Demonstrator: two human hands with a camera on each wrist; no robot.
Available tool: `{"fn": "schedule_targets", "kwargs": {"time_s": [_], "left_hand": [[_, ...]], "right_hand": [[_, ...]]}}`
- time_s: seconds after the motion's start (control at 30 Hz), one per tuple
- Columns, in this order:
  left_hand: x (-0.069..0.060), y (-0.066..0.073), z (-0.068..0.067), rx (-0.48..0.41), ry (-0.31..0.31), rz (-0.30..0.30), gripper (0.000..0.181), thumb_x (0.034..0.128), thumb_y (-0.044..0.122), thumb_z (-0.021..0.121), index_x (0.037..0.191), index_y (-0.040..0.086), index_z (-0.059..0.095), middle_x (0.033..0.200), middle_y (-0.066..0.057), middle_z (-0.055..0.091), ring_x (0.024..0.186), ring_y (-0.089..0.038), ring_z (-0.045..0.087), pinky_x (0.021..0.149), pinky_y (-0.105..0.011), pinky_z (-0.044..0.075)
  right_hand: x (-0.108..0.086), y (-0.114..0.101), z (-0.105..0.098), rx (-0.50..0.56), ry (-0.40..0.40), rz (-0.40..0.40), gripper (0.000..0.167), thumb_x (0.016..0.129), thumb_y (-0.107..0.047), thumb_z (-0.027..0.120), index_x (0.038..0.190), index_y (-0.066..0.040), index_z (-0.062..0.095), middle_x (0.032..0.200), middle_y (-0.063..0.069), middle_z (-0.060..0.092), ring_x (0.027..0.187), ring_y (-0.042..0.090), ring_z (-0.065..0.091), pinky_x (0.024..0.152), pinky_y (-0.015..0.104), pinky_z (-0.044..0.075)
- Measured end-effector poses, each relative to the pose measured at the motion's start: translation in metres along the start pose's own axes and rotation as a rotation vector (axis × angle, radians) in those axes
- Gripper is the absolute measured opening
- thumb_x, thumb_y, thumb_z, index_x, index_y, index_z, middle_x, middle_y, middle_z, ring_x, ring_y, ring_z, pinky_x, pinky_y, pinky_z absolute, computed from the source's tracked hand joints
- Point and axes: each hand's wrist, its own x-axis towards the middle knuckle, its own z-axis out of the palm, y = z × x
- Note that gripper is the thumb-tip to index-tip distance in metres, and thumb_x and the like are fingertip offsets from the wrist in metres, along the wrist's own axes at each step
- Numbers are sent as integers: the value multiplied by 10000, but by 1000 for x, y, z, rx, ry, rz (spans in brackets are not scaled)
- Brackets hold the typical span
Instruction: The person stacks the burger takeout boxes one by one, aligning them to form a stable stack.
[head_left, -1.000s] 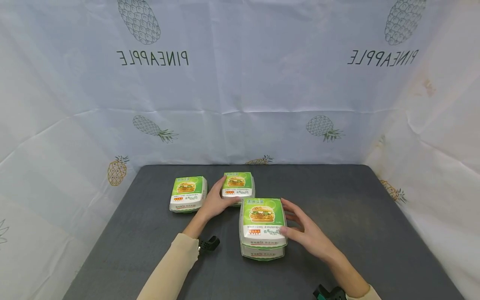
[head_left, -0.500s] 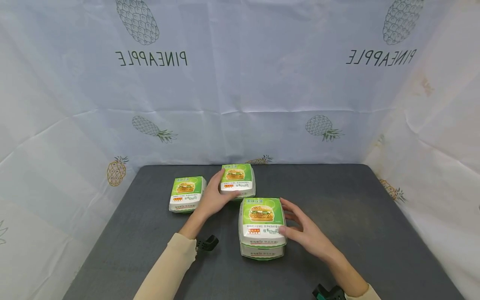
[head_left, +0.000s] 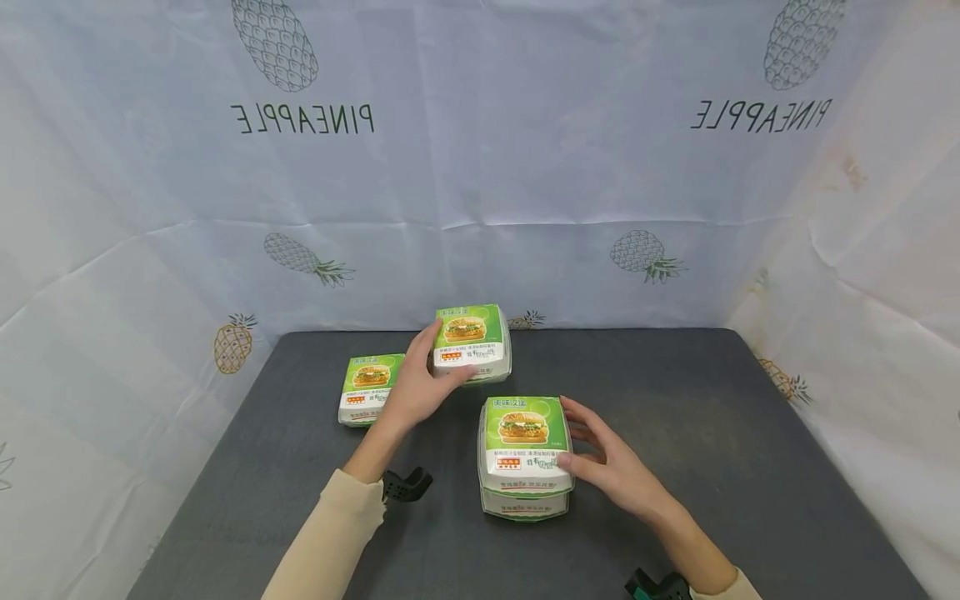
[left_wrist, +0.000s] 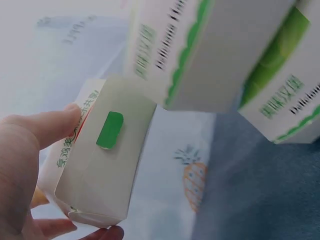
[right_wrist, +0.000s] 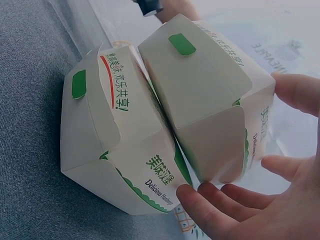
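A green-and-white hamburger box (head_left: 471, 340) with a burger picture on its lid is held up off the table by my left hand (head_left: 415, 387). In the left wrist view the thumb lies on one face of that box (left_wrist: 107, 160) and fingers curl beneath. Two more such boxes form a stack, the upper box (head_left: 523, 433) on the lower box (head_left: 525, 506). My right hand (head_left: 617, 468) rests against the stack's right side, fingers spread, thumb at the upper box's front corner. The right wrist view shows these fingertips touching both boxes.
Another hamburger box (head_left: 366, 390) sits on the dark table (head_left: 675, 375) at the left, partly behind my left hand. A white pineapple-print cloth (head_left: 480, 167) hangs behind the table and along both sides.
My left hand has lifted its hamburger box off the table, upward and slightly left. The stack and my right hand have stayed where they were.
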Motion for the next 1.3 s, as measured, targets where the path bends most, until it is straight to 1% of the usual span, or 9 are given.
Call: {"fn": "schedule_targets", "kwargs": {"time_s": [0.07, 0.3, 0.43, 0.6, 0.7, 0.83, 0.93, 1.13, 1.3], "left_hand": [[-2, 5, -3, -12, -1, 14, 974, 886, 410, 794, 1637, 167, 223, 1645, -94, 233, 1346, -299, 437, 1041, -505, 432], [-8, 18, -10, 2, 9, 53, 950, 884, 411, 794, 1630, 184, 252, 1634, -74, 264, 1280, -276, 491, 991, -476, 463], [-13, 26, -12, -22, 1, 74, 949, 883, 402, 797, 1630, 197, 249, 1634, -68, 257, 1195, -264, 542, 948, -465, 492], [-19, 34, -14, -18, -6, 105, 944, 881, 421, 791, 1629, 225, 251, 1631, -62, 265, 1175, -242, 546, 926, -451, 500], [-22, 38, -14, -22, -15, 116, 940, 886, 419, 787, 1630, 228, 245, 1625, -67, 271, 1124, -238, 559, 900, -449, 515], [-27, 44, -14, -6, -14, 122, 934, 880, 437, 791, 1624, 237, 264, 1618, -42, 288, 1185, -231, 517, 936, -463, 491], [-31, 46, -13, 11, -10, 134, 925, 873, 444, 796, 1617, 243, 286, 1615, -24, 304, 1258, -238, 469, 974, -483, 461], [-40, 51, -11, 3, -27, 146, 924, 869, 444, 805, 1615, 268, 289, 1621, 6, 296, 1283, -234, 456, 989, -499, 451], [-47, 55, -8, -17, -46, 155, 922, 869, 434, 812, 1612, 261, 294, 1624, 21, 289, 1310, -215, 442, 1013, -505, 450]], "right_hand": [[0, 0, 0, 4, -1, -3, 725, 1014, -174, 637, 1621, -143, 242, 1568, 208, 306, 1386, 452, 381, 950, 324, 523], [-1, -1, 2, 7, 4, -17, 731, 1004, -164, 653, 1617, -145, 255, 1565, 199, 318, 1376, 445, 393, 944, 320, 529], [-1, 1, 2, 7, 5, -24, 732, 1005, -160, 651, 1618, -134, 252, 1564, 195, 321, 1375, 444, 396, 947, 318, 528], [-1, 3, 1, 12, -1, -25, 726, 1011, -154, 644, 1620, -150, 250, 1566, 206, 314, 1377, 454, 391, 949, 323, 529], [-1, 3, 1, 16, 2, -9, 730, 1009, -162, 650, 1620, -162, 251, 1571, 192, 314, 1380, 443, 392, 954, 323, 526], [0, 3, 0, 15, 4, 12, 737, 1006, -170, 658, 1621, -178, 252, 1576, 167, 317, 1385, 423, 394, 966, 330, 519], [0, 3, 0, 10, 0, 10, 736, 1009, -173, 653, 1622, -172, 246, 1575, 175, 315, 1387, 430, 390, 968, 334, 519], [0, 1, 1, 1, 6, 8, 734, 1005, -179, 657, 1620, -189, 255, 1569, 169, 328, 1383, 423, 399, 969, 324, 517], [0, 2, 1, -8, 11, 14, 734, 1005, -186, 660, 1619, -197, 257, 1565, 159, 336, 1381, 414, 406, 977, 349, 514]]}}
